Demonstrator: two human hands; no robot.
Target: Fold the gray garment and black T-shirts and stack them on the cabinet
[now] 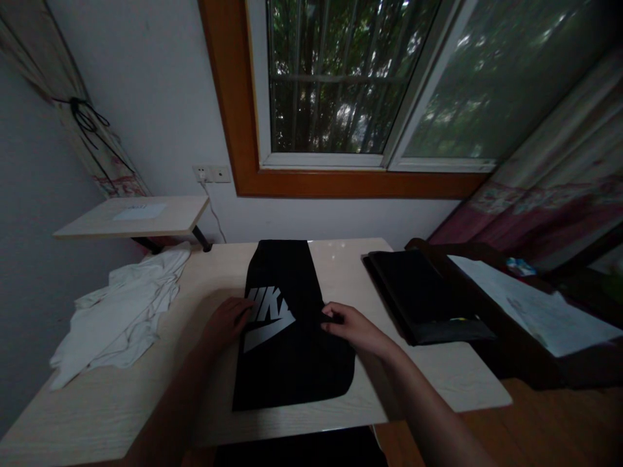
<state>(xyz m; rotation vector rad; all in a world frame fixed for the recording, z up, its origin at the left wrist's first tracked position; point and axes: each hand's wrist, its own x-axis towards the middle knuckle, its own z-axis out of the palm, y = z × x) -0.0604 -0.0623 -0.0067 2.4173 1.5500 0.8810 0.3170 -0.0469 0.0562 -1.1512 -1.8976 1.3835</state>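
A folded black shirt (292, 379) with a grey-white printed logo lies flat on the pale wooden table (204, 415), straight in front of me. At its left edge, beside the print, my left hand (228, 321) has its fingers curled on the cloth. My right hand (348, 324) pinches the right edge between thumb and fingers, at about the same height. The fabric is slightly drawn in at that pinch. Part of the logo is covered by a fold.
A crumpled white cloth (121, 311) lies on the left, near a small raised shelf (131, 217). To the right sits a flat black stack (421, 292), with a pale sheet (540, 308) on dark furniture beyond. A window (350, 84) and a wall socket (211, 174) are behind.
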